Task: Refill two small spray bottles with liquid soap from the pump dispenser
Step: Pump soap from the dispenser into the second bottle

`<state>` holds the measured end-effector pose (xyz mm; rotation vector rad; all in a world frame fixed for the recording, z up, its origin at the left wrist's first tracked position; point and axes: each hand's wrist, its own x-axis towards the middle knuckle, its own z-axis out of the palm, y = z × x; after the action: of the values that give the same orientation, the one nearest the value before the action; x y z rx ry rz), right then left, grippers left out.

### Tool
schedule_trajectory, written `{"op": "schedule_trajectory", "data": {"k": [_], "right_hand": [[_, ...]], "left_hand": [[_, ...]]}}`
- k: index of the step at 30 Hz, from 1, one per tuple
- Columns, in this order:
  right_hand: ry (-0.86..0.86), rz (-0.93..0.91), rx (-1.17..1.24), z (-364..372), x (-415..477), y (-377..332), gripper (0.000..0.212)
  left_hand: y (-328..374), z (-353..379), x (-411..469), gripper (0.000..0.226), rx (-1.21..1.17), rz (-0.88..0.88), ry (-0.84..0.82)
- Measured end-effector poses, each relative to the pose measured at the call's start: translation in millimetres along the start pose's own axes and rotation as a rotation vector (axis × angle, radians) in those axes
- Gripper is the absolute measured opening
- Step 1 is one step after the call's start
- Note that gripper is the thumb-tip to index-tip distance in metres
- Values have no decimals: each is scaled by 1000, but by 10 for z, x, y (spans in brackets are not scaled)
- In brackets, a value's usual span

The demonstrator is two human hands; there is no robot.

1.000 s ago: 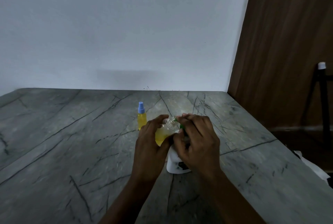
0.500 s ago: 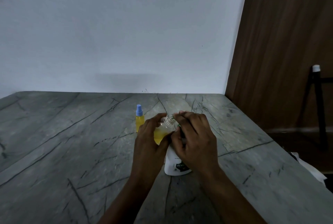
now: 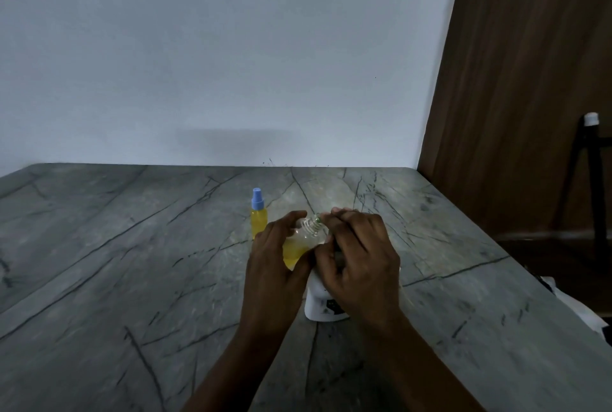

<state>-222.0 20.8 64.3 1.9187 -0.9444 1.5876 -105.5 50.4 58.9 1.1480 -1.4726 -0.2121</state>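
Note:
My left hand (image 3: 276,266) grips a small clear spray bottle (image 3: 299,242), uncapped, tilted right, partly full of yellow liquid, its threaded neck showing. My right hand (image 3: 359,256) covers the top of a white pump dispenser (image 3: 319,304) standing on the grey stone table (image 3: 132,246); a bit of green shows at the bottle's neck. What the right fingers hold is hidden. A second small spray bottle (image 3: 258,216) with a blue cap and yellow liquid stands upright just behind my left hand.
The table ends at a white wall behind and drops off along its right edge. A brown wooden door (image 3: 530,80) and a black stand (image 3: 592,160) lie beyond that edge. White paper (image 3: 576,305) lies low at the right.
Both hands and the tilted bottle stay in nearly the same pose above the dispenser. Only the camera view has shifted slightly.

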Motion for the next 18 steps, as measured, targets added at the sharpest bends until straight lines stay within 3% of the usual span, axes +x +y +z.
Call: {"op": "schedule_trajectory", "data": {"k": [18], "right_hand": [[-78, -23, -46, -84, 79, -6, 32]], "left_hand": [[44, 2, 37, 49, 4, -24, 27]]}}
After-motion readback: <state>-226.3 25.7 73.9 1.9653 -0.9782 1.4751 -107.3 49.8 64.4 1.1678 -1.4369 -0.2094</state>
